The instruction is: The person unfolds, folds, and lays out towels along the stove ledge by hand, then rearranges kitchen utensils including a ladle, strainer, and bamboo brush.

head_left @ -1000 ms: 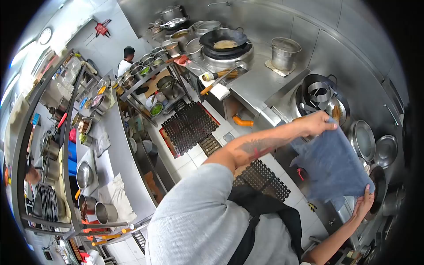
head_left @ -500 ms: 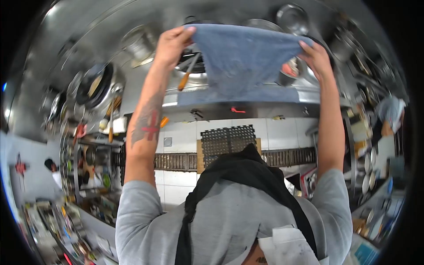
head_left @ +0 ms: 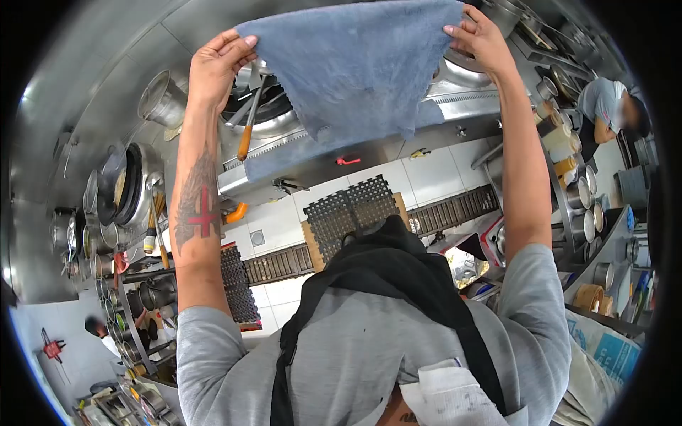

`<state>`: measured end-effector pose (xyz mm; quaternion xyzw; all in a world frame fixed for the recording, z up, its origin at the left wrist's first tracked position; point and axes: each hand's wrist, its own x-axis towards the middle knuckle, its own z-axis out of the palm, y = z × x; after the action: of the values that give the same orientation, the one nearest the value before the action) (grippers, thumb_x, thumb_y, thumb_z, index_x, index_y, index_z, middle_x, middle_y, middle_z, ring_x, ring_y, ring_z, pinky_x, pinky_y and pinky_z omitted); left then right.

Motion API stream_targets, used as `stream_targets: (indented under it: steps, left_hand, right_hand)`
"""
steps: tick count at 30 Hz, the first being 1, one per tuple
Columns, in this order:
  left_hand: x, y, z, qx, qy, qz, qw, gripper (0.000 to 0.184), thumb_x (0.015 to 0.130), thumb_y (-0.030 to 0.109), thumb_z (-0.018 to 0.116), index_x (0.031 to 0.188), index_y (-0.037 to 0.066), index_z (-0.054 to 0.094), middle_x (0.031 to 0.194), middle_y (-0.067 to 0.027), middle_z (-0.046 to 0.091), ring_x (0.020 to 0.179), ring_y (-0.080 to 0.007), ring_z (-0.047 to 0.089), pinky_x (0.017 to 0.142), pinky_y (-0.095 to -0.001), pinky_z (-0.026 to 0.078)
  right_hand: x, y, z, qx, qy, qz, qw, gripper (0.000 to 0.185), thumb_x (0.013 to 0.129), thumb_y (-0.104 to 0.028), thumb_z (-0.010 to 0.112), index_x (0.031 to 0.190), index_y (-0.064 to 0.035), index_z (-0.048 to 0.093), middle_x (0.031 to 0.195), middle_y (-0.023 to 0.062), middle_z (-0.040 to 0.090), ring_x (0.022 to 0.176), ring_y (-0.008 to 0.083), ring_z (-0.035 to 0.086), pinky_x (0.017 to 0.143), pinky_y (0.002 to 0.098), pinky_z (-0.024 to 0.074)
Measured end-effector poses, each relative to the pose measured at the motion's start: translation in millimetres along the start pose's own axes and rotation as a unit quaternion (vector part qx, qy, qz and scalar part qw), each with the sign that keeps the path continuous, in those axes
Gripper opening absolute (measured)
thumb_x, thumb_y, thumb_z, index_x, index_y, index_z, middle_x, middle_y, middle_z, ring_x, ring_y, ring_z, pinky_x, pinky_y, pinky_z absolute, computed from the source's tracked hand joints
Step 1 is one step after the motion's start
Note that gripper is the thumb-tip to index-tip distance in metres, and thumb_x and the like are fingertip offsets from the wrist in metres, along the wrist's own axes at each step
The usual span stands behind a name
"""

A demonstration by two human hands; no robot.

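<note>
A blue-grey cloth [head_left: 348, 67] hangs spread out between my two raised hands above the stove. My left hand [head_left: 219, 65] pinches its upper left corner, and my right hand [head_left: 483, 44] grips the upper right corner. Below the left hand lies a tool with an orange wooden handle [head_left: 246, 140], its metal end over a black wok [head_left: 277, 110]. A second blue cloth [head_left: 305, 157] lies along the front edge of the steel counter. Much of the stove behind the raised cloth is hidden.
A metal pot [head_left: 162, 98] stands left of the stove, with stacked pans [head_left: 131, 186] farther left. Red [head_left: 348, 161] and yellow [head_left: 420, 153] valve handles stick out at the counter front. A black mat [head_left: 348, 213] lies on the floor. Another person [head_left: 604, 110] is at the right.
Both hands have lifted the cloth higher and nearer, and it is spread wider in view. The view has turned slightly, so the counter now appears tilted.
</note>
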<state>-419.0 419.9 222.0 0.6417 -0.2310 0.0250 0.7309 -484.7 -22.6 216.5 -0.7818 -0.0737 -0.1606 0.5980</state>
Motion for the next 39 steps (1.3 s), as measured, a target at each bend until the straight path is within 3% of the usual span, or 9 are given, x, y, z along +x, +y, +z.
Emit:
stream_targets:
  steps: [15,19,21,23,26,28,31,33,39]
  left_hand:
    - [16,-5,-8,0.122,0.045,0.024,0.991,0.023,0.083,0.009,0.081,0.101,0.0,0.07,0.085,-0.006,0.073,0.078,-0.0133,0.067,0.075,-0.0278,0.054]
    - [5,6,-2,0.439,-0.014,0.043,0.898,0.018,0.084,0.015,0.078,0.1,0.007,0.076,0.082,-0.0061,0.073,0.077,-0.0128,0.067,0.075,-0.03,0.053]
    - [-6,12,3,0.47,-0.028,0.051,0.881,0.017,0.085,0.016,0.077,0.099,0.007,0.076,0.082,-0.0071,0.072,0.075,-0.0143,0.066,0.074,-0.0302,0.052]
    - [-14,21,12,0.532,-0.058,0.069,0.842,0.017,0.086,0.019,0.076,0.097,0.007,0.076,0.081,-0.0092,0.071,0.072,-0.0174,0.065,0.073,-0.0305,0.052]
    - [11,34,2,0.444,-0.057,0.062,0.892,0.019,0.089,0.021,0.074,0.093,0.003,0.075,0.077,-0.0039,0.07,0.073,-0.014,0.063,0.07,-0.0297,0.05]
    - [33,49,11,0.253,0.0,0.07,0.965,0.024,0.094,0.022,0.072,0.097,-0.002,0.073,0.089,-0.0019,0.07,0.083,-0.0111,0.063,0.077,-0.0274,0.05]
    - [41,21,26,0.022,0.028,0.004,0.999,0.062,0.091,0.03,0.073,0.142,0.003,0.049,0.115,-0.0082,0.067,0.104,-0.0176,0.063,0.094,-0.0333,0.047]
    - [-3,0,54,0.147,0.014,-0.062,0.987,0.081,0.089,0.02,0.076,0.154,0.003,0.032,0.115,-0.0138,0.068,0.105,-0.0214,0.065,0.094,-0.0343,0.048]
    - [-73,-105,38,0.025,0.033,-0.143,0.989,0.07,0.089,0.005,0.074,0.15,0.002,0.04,0.102,-0.0128,0.072,0.091,-0.0122,0.066,0.084,-0.0246,0.051]
  right_hand:
    - [-23,16,-3,0.066,0.068,0.075,0.993,0.027,0.091,-0.012,0.072,0.115,-0.0028,0.065,0.098,0.0032,0.071,0.088,0.0078,0.064,0.079,0.0231,0.0538]
    - [-37,9,2,-0.008,0.059,0.038,0.997,0.03,0.089,-0.012,0.072,0.118,-0.0049,0.069,0.094,0.0037,0.073,0.084,0.0104,0.067,0.079,0.0238,0.0526]
    - [-44,0,5,-0.337,0.081,0.044,0.937,0.025,0.089,-0.015,0.071,0.113,-0.0091,0.073,0.088,0.0066,0.075,0.081,0.0142,0.069,0.079,0.0278,0.0523]
    - [-45,8,-5,-0.351,0.101,0.039,0.93,0.018,0.089,-0.019,0.07,0.106,-0.0117,0.076,0.084,0.0093,0.074,0.08,0.017,0.07,0.079,0.0305,0.0519]
    - [-27,10,-31,-0.324,0.077,0.022,0.943,0.019,0.091,-0.02,0.07,0.106,-0.0097,0.076,0.089,0.007,0.075,0.083,0.0157,0.069,0.08,0.0319,0.0528]
    - [-2,-1,-49,-0.075,0.104,-0.017,0.992,0.035,0.092,-0.025,0.072,0.123,-0.0102,0.069,0.113,0.0091,0.072,0.098,0.0182,0.067,0.087,0.0356,0.0527]
    - [-1,-30,5,-0.01,0.113,0.02,0.993,0.062,0.09,-0.029,0.075,0.145,-0.0121,0.049,0.136,0.0156,0.059,0.117,0.0231,0.06,0.093,0.0414,0.0511]
    - [-9,49,27,-0.088,0.099,-0.082,0.988,0.083,0.087,-0.027,0.078,0.154,-0.0155,0.03,0.146,0.0233,0.048,0.128,0.0263,0.053,0.096,0.0436,0.0495]
    - [-73,86,41,0.071,0.057,0.08,0.993,0.064,0.088,-0.012,0.075,0.145,-0.0091,0.045,0.094,0.0115,0.074,0.087,0.0147,0.069,0.087,0.0336,0.0509]
